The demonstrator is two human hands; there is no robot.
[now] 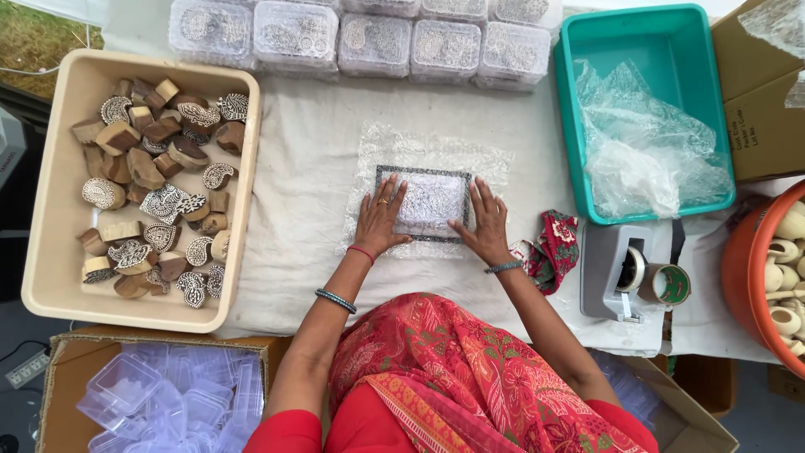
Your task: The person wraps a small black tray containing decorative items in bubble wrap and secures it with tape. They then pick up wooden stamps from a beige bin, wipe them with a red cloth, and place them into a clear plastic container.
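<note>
Bubble wrap sheet [419, 155]: clear, lies flat on the white-clothed surface [310, 143], centre of my view.
Block on it: rectangular carved printing block [429, 201], dark border, pale patterned face, sits on the bubble wrap between my two hands.
Left hand [379, 220]: flat, fingers spread, palm down on the block's left edge; grip wide, holds nothing.
Right hand [485, 225]: flat, fingers spread, pressing the block's right edge; grip wide too, holds nothing.
Near right: red patterned cloth scrap [555, 245] just beside the right wrist; grey tape dispenser [614, 273] past it, loose tape roll [667, 283] touching it.
Far right: teal bin [579, 109] with crumpled bubble wrap inside; orange tub [745, 268] of pale wooden pieces at the edge.
Left: beige tray [63, 180] heaped with carved wooden stamps.
Back: row of clear lidded boxes [369, 38] holding patterned blocks.
Bottom left: cardboard box [59, 377] of empty clear plastic containers.
</note>
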